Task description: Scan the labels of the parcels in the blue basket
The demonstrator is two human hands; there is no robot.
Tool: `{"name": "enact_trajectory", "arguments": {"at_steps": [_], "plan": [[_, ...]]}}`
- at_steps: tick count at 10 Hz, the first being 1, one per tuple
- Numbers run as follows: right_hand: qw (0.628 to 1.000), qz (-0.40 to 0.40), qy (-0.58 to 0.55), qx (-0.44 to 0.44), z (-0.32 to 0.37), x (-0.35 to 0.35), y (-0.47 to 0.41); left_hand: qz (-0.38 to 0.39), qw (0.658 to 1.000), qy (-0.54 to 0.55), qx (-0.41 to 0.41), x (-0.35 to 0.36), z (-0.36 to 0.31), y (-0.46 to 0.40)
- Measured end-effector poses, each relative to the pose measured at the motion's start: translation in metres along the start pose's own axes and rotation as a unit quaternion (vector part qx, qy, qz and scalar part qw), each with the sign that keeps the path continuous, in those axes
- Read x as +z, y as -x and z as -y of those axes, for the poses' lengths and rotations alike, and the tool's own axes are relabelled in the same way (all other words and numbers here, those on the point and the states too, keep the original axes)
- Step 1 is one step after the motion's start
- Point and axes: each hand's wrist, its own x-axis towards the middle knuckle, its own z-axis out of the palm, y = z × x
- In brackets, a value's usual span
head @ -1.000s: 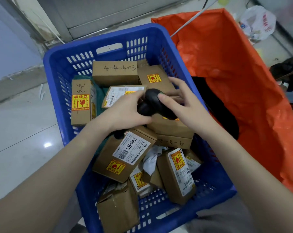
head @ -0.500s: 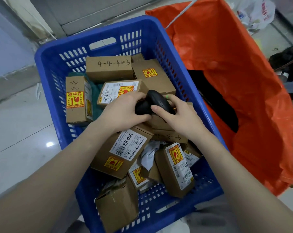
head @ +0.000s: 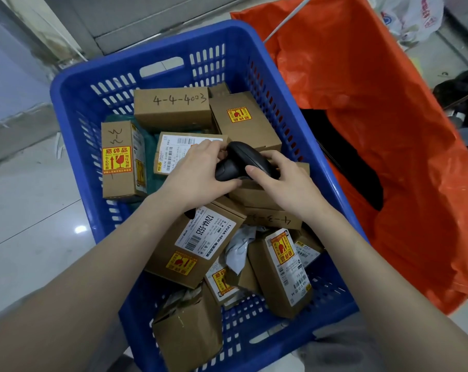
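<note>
A blue plastic basket (head: 74,108) holds several brown cardboard parcels with white labels and yellow fragile stickers. One parcel (head: 173,108) at the back reads 4-4-4003. A parcel with a white barcode label (head: 173,154) lies just left of my hands. A black handheld scanner (head: 241,162) is over the middle of the basket. My left hand (head: 198,175) grips its lower part and my right hand (head: 278,181) covers its head from the right. Another labelled parcel (head: 198,242) lies under my left wrist.
An orange plastic sack (head: 375,130) stands open right of the basket, with something black inside it. A white plastic bag (head: 413,17) lies on the floor at the top right. Grey tiled floor (head: 26,224) runs along the left.
Both hands with the scanner have sunk a little lower over the parcels in the basket's middle. My grip looks the same. The parcels have not moved.
</note>
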Motion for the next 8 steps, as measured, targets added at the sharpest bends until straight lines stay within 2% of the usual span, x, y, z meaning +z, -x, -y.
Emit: {"name": "enact_trajectory", "arguments": {"at_steps": [3, 8], "plan": [[0.999, 0.018, 0.002, -0.028, -0.0074, 0.0056, -0.0033, 0.046, 0.999, 0.007, -0.013, 0.0013, 0.0028, 0.001], [1.0, 0.013, 0.006, -0.01, -0.0089, 0.0007, -0.0068, 0.022, 0.999, 0.037, -0.022, -0.0084, 0.0023, -0.0001]]}}
